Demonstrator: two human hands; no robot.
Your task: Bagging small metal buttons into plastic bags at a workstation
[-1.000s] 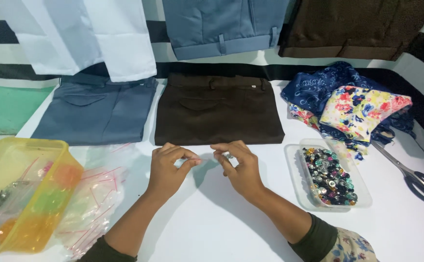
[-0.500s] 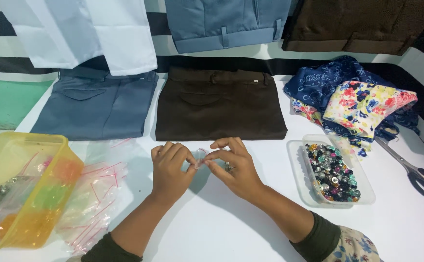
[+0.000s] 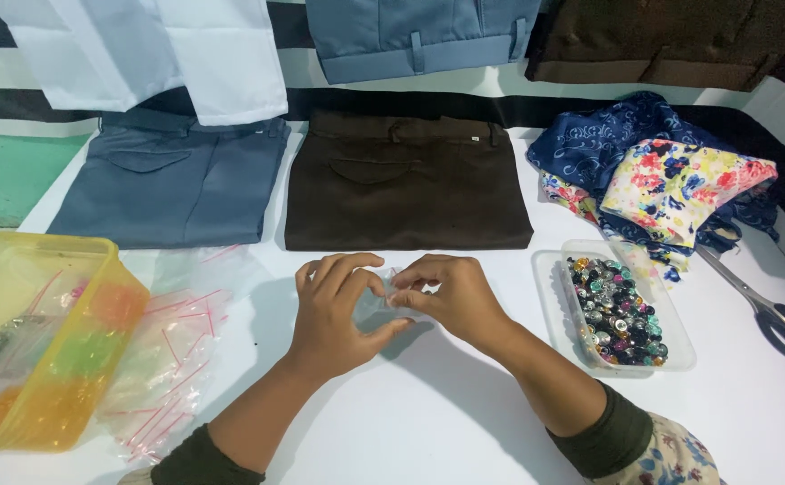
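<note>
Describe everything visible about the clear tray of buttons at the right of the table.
The tray of buttons is a shallow, rectangular container of clear plastic with rounded corners and a flat rim. It lies flat on the white table, its long side angled slightly. It is open, with no lid in sight, and filled with small round pieces in silver, black, green, pink and gold. It sits beside the right hand, apart from it. Its far edge seems to meet the floral fabric.
</note>
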